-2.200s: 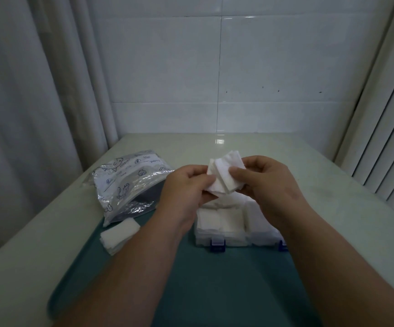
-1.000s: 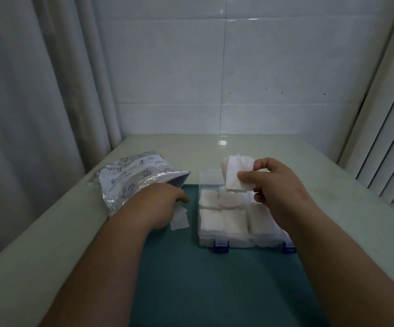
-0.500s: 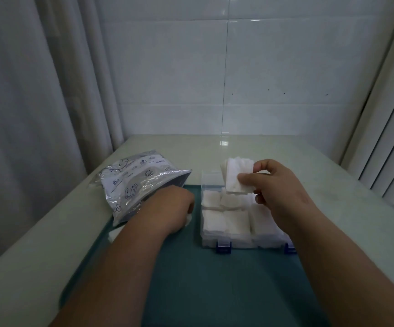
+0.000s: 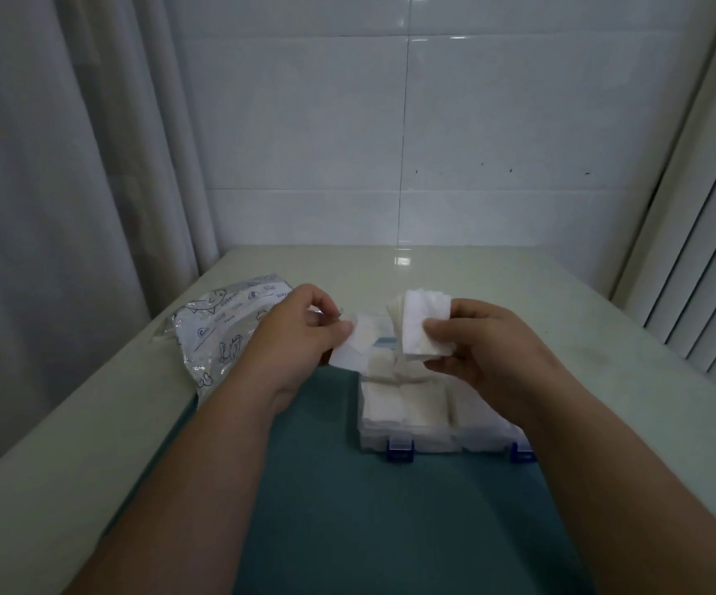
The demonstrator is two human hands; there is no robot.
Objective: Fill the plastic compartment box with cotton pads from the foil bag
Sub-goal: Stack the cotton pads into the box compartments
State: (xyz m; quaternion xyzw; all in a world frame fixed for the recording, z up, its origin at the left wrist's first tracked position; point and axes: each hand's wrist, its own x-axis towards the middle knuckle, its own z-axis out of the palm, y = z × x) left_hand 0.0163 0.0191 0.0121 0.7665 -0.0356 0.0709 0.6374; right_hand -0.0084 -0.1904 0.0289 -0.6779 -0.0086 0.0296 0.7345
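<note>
Pinching a single pad [image 4: 354, 350] between thumb and curled fingers [image 4: 333, 330], the left hand [image 4: 296, 337] hangs just past the left rim of the box [image 4: 433, 442]. The right hand [image 4: 493, 354] is directly over the box. Its fingers [image 4: 446, 326] are closed on a small stack of pads [image 4: 427, 324], held on edge with the long side roughly upright. The two bundles are near each other but apart, and both hover above the far row of compartments.

The box sits below the hands and a little toward the person, so the right hand looks the nearer one for a straight drop. The far left cell shows a bluish floor and seems the least full, though the hands hide much of that row.

The pads are white, soft, square and slightly fuzzy at the edges, and the near compartments are packed level with them. The box is clear hard plastic with two blue latches [image 4: 400, 450] on its front wall, and it rests on a dull teal mat [image 4: 369, 530]. The foil bag [image 4: 218, 332], crinkled, shiny and printed with small drawings, lies to the left on the pale glossy table [image 4: 583, 319], with its mouth hidden behind the left hand.
</note>
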